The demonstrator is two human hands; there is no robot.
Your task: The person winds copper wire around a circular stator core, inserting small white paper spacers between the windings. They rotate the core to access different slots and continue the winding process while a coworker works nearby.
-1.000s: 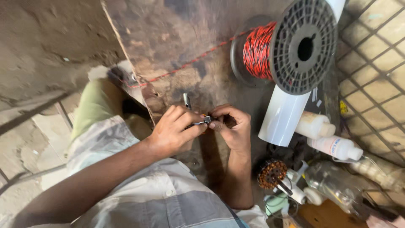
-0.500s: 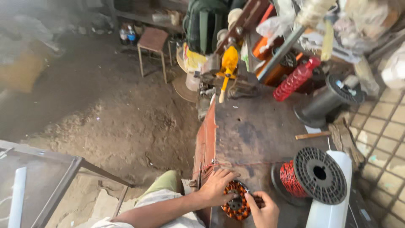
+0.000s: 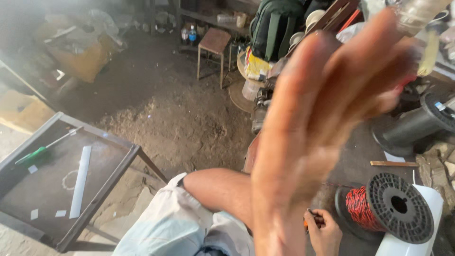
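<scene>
Red-and-black twisted wire fills a black plastic spool (image 3: 385, 209) at the near right, resting against a white tube (image 3: 417, 237) on the dark, stained workbench (image 3: 360, 156). The left hand (image 3: 327, 118) is raised close to the camera, fingers spread and empty, blurred, and it hides much of the bench behind it. The right hand (image 3: 324, 230) lies low at the near edge, just left of the spool, closed around a small part with an orange tip (image 3: 307, 222); what that part is cannot be told. A thin red strand (image 3: 339, 185) runs along the bench toward the spool. A larger black reel (image 3: 417, 123) lies farther right. On the left, a dark metal table (image 3: 113, 175) carries a green-handled screwdriver (image 3: 40, 152) and a pale flat strip (image 3: 80, 181). A small stool (image 3: 214, 45) and a green backpack (image 3: 275, 26) stand at the far side of the dirt floor.

Risks, as judged: with the left hand lifted off, the small part is held by one hand only and could slip or drop to the floor. The raised hand blocks the view of the bench, so a blind reach might knock the spool or snag the loose strand, pulling wire off.
</scene>
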